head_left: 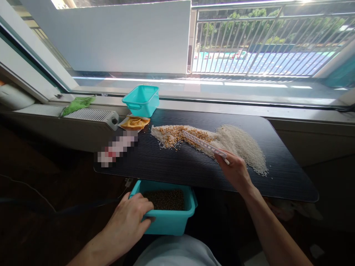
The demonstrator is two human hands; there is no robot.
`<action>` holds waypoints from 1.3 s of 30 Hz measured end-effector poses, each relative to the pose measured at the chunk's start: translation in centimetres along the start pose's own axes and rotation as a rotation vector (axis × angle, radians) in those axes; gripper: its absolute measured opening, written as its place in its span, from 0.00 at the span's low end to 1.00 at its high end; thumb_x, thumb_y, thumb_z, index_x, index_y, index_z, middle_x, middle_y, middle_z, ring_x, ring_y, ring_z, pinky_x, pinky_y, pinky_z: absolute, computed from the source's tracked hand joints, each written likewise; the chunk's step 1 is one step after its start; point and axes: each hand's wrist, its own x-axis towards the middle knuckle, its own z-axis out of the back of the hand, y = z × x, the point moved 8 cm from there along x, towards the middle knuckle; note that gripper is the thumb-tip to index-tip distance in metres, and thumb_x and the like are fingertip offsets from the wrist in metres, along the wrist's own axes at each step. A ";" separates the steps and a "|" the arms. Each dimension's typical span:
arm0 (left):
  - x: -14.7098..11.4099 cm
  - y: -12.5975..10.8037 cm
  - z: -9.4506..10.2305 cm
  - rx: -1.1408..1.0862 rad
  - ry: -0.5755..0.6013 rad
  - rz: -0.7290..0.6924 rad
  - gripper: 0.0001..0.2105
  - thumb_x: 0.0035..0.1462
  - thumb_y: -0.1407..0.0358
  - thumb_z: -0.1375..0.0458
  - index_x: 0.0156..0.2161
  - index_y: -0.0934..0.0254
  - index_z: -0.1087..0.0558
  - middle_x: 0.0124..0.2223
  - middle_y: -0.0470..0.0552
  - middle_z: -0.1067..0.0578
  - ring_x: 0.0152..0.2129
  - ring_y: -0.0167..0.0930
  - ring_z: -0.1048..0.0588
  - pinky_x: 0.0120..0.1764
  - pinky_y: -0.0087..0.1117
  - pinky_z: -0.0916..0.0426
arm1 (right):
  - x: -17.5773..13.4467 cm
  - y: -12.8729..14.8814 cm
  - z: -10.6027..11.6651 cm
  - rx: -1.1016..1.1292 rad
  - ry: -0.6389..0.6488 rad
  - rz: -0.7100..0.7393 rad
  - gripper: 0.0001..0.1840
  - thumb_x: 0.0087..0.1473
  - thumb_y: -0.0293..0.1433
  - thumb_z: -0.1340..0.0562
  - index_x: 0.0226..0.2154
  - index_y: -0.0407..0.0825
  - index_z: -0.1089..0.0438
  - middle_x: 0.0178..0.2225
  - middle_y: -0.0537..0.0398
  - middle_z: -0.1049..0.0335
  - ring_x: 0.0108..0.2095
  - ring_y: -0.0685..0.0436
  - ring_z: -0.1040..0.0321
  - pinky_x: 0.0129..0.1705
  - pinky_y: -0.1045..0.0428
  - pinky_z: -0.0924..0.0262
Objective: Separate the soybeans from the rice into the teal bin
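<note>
My left hand point(133, 212) is wrapped round the near left corner of a turquoise plastic bin point(170, 223) below the table's front edge. Inside it lies a layer of small dark round beans or seeds point(165, 199). In my right hand point(235, 170) is a long, flat, pale strip with a row of dash-like marks point(203, 144), gripped at its near end. Its far end rests at or just over round yellow soybean-like grains point(173, 136), which lie mixed with white grains. To the right spreads a larger heap of white rice-like grains point(244, 146).
The dark table point(288, 173) stands against the window sill. A second turquoise bin point(144, 105) is at its back left, beside a folded orange-yellow piece point(135, 123) on something white. A green cloth point(79, 104) drapes over the radiator point(91, 116). A blurred-out patch point(116, 147) covers the table's left end.
</note>
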 end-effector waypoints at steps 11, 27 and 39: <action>0.0 -0.4 0.3 -0.008 0.000 -0.018 0.08 0.54 0.71 0.48 0.27 0.61 0.29 0.33 0.48 0.22 0.38 0.35 0.28 0.47 0.42 0.41 | -0.9 -0.1 1.6 0.012 -0.029 -0.101 0.13 0.56 0.38 0.40 0.31 0.52 0.20 0.31 0.55 0.19 0.33 0.39 0.23 0.34 0.50 0.30; 0.4 -3.0 -0.1 -0.054 0.026 -0.126 0.08 0.55 0.69 0.47 0.25 0.63 0.32 0.32 0.48 0.24 0.38 0.34 0.29 0.48 0.42 0.42 | -12.2 -0.8 7.5 -0.004 0.051 -0.120 0.09 0.55 0.36 0.36 0.39 0.56 0.21 0.38 0.55 0.19 0.36 0.38 0.21 0.41 0.48 0.24; -0.8 2.2 1.4 -0.015 -0.006 0.054 0.08 0.55 0.69 0.48 0.26 0.62 0.31 0.33 0.49 0.24 0.38 0.36 0.28 0.45 0.41 0.41 | -0.3 6.7 -6.6 0.277 0.264 0.104 0.14 0.61 0.34 0.43 0.34 0.50 0.22 0.37 0.52 0.20 0.37 0.41 0.23 0.41 0.49 0.30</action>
